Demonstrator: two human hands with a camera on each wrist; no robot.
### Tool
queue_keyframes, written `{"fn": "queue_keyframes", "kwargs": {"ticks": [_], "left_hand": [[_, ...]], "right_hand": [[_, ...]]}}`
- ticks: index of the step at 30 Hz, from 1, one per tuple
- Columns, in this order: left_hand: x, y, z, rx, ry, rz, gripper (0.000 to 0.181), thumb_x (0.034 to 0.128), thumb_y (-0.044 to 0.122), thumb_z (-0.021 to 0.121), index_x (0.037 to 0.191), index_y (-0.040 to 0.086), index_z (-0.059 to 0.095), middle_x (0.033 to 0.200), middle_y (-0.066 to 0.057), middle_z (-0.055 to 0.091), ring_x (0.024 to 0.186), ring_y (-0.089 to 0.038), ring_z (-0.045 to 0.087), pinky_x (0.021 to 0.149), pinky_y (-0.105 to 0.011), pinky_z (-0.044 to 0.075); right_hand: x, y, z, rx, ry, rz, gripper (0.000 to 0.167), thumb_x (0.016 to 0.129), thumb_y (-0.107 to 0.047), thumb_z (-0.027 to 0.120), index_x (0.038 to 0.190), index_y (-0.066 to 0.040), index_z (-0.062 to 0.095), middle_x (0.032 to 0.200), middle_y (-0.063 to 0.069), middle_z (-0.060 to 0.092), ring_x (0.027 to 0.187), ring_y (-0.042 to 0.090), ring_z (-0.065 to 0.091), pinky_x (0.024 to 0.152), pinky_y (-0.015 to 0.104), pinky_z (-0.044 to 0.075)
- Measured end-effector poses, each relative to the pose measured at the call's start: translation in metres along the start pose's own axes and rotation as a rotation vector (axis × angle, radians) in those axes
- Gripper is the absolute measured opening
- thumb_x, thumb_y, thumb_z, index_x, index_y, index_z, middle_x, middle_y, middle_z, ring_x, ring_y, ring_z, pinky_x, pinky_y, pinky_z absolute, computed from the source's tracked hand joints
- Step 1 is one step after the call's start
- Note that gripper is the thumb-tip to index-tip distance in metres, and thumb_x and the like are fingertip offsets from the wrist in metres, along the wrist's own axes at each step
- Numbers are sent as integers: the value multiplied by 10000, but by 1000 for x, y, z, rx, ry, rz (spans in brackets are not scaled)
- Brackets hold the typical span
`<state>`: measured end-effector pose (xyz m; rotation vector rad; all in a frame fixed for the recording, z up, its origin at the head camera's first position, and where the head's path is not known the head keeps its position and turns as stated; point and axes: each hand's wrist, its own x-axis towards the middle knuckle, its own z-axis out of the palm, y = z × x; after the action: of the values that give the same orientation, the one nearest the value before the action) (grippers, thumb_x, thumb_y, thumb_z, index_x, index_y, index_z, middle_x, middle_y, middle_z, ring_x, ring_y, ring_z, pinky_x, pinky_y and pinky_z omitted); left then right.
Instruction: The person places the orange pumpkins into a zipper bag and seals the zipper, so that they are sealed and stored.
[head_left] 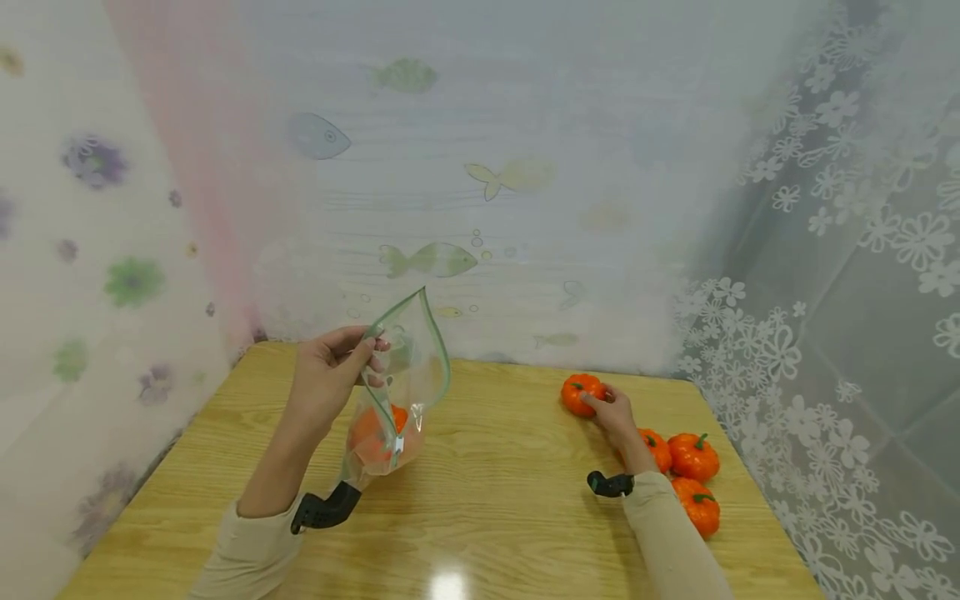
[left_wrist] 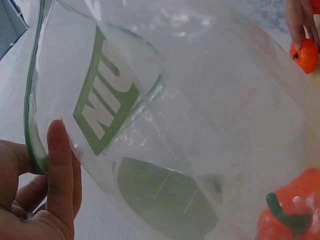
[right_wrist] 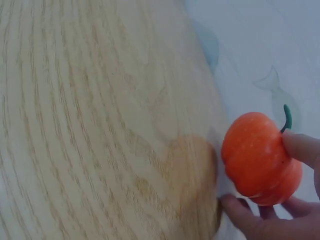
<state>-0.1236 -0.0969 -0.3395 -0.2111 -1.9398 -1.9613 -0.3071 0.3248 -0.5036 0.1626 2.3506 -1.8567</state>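
Pumpkin (head_left: 581, 395) is at far right of the counter (head_left: 495, 492), gripped in the curled right hand (head_left: 618, 418); left hand (head_left: 330, 372) pinches the bag (head_left: 429, 367) at one edge, so a slip could let it sag.

On the wood-grained table (head_left: 510, 500), three orange pumpkins (head_left: 693, 457) cluster at right.

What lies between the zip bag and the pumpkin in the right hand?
In the head view, only a bare stretch of wooden tabletop shows between the zip bag and the pumpkin that the right hand holds.
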Motion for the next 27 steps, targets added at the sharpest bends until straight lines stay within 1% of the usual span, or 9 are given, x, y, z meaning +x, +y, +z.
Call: {"fn": "queue_keyframes", "kwargs": {"ticks": [3,5,7,12,15,18,22,25,27], "left_hand": [[-1,-1,0,-5,1,-2,301,1050,82,567,1236,-150,619,916,40,737,694,-73,661,615,-264,620],[-1,-2,1,-8,0,-8,307,1050,87,569,1244,-146,616,919,42,737,694,-72,661,616,-265,620],[-1,-2,2,-14,-1,-12,314,1049,93,573,1250,-146,613,921,40,738,693,-73,659,617,-266,620],[-1,-3,4,-14,-6,-23,327,1052,108,575,1262,-141,608,934,25,738,692,-73,657,620,-263,619],[-2,-3,4,-3,-7,-33,327,1055,112,569,1266,-135,608,942,17,737,691,-72,657,621,-262,618],[-2,-4,4,-3,-10,-39,328,1055,118,571,1262,-134,611,943,8,738,689,-87,662,624,-265,619],[-2,-6,5,2,-19,-38,322,1058,113,564,1259,-133,614,951,-6,737,701,-113,671,624,-267,620],[-2,-8,5,13,-26,-41,316,1064,106,548,1267,-128,610,964,-4,731,714,-108,672,630,-266,621],[-2,-8,6,15,-27,-44,313,1066,104,542,1269,-126,609,969,-1,726,716,-97,668,634,-266,622]], "right_hand": [[0,0,2,101,-4,-20,733,1036,-137,596,1607,21,165,1610,320,186,1434,466,367,1085,484,491],[-1,0,3,139,-7,-41,721,1035,-134,605,1608,-5,188,1608,311,188,1415,479,390,1047,469,517],[-2,-2,5,170,-13,-66,706,1032,-124,612,1604,-18,213,1600,308,200,1403,490,401,1031,474,522],[-7,-5,10,202,-53,-108,673,1041,-152,606,1600,-44,248,1569,294,253,1374,471,436,1058,527,488],[-9,-5,14,217,-77,-123,653,1047,-154,596,1599,-59,262,1552,279,291,1323,416,498,1064,541,481],[-12,-3,19,258,-82,-135,633,1043,-128,596,1594,-78,289,1520,257,323,1226,318,574,1057,545,488],[-16,1,26,360,-71,-146,615,1037,-89,594,1587,-88,317,1479,219,352,1120,208,622,1044,519,511],[-19,3,30,436,-55,-158,597,1035,-74,595,1574,-82,340,1445,170,387,1091,153,630,1011,469,548],[-22,3,32,463,-53,-175,593,1034,-75,597,1571,-73,345,1423,148,403,1076,134,631,982,441,569]]}}
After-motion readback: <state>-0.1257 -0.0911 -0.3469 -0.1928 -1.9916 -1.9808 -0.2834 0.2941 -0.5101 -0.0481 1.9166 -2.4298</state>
